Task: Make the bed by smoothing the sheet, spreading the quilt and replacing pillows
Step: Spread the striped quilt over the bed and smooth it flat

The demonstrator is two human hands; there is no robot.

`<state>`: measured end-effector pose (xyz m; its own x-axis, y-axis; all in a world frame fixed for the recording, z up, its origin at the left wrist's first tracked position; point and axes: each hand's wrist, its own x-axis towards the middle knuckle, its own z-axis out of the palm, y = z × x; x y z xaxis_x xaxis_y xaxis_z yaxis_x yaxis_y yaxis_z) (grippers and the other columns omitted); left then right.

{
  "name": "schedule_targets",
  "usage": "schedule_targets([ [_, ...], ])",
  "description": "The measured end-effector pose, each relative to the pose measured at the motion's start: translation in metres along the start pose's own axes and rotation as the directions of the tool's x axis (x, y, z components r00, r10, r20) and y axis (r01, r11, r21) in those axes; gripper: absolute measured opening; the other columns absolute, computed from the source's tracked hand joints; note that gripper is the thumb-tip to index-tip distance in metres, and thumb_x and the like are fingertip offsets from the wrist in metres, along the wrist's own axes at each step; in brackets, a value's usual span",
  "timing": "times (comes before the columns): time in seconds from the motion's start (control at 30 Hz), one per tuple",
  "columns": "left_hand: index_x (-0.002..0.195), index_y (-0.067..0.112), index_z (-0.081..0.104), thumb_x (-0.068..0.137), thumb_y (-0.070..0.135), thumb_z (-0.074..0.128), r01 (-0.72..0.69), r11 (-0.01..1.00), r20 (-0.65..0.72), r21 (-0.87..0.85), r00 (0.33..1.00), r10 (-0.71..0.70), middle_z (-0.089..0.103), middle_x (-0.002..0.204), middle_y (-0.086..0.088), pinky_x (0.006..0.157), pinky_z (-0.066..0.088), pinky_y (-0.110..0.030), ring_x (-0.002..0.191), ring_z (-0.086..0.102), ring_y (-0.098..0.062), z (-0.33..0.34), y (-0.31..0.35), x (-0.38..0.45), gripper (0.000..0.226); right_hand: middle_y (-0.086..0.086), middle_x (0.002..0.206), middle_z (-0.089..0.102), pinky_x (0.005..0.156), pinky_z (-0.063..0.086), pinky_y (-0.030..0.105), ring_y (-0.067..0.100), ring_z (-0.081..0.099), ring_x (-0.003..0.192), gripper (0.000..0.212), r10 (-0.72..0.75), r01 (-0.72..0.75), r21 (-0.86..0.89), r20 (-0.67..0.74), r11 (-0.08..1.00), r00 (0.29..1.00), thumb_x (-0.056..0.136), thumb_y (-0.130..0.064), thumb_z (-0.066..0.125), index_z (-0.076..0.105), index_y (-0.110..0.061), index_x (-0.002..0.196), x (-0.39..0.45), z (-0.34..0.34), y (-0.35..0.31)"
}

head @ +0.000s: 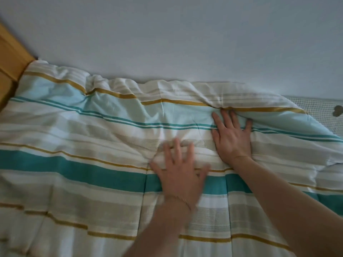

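A striped quilt in white, teal, pale blue, beige and mustard covers most of the bed. Its far edge is bunched in folds along the wall. My right hand lies flat on the quilt with fingers spread, fingertips at a fold near the far edge. Closer to me and to the left, my left hand is blurred, with fingers spread over a wrinkled mound of the quilt. A thin bracelet circles the left wrist. No pillows are in view.
A pale wall runs along the far side of the bed. A wooden bed frame stands at the left corner. At the far right a checked sheet with a small heart print shows beyond the quilt's corner.
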<state>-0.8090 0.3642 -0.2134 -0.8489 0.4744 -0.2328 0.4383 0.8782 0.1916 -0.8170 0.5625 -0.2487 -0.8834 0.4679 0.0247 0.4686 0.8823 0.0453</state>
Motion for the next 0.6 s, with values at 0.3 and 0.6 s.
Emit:
schedule_targets([
  [0.3, 0.15, 0.038, -0.015, 0.086, 0.075, 0.001, 0.009, 0.993, -0.075, 0.116, 0.997, 0.0, -0.022, 0.159, -0.005, 0.102, -0.003, -0.075, 0.145, -0.02, -0.035, 0.028, 0.006, 0.006, 0.075, 0.0, 0.165, 0.002, 0.114, 0.004, 0.066, 0.02, 0.0, 0.151, 0.057, 0.042, -0.049, 0.046, 0.142, 0.998, 0.989, 0.101, -0.047, 0.013, 0.007, -0.033, 0.156, -0.007, -0.014, -0.011],
  [0.6, 0.152, 0.037, 0.011, 0.089, 0.068, 0.015, -0.003, 0.992, -0.086, 0.124, 0.996, 0.013, 0.005, 0.162, -0.007, 0.1, 0.002, -0.078, 0.146, -0.001, -0.039, 0.025, 0.012, 0.014, 0.07, 0.003, 0.165, 0.008, 0.113, 0.007, 0.068, 0.029, 0.007, 0.151, 0.068, -0.032, 0.013, 0.099, 0.198, 0.995, 0.98, 0.092, -0.053, 0.021, 0.002, -0.037, 0.156, -0.182, -0.015, -0.037],
])
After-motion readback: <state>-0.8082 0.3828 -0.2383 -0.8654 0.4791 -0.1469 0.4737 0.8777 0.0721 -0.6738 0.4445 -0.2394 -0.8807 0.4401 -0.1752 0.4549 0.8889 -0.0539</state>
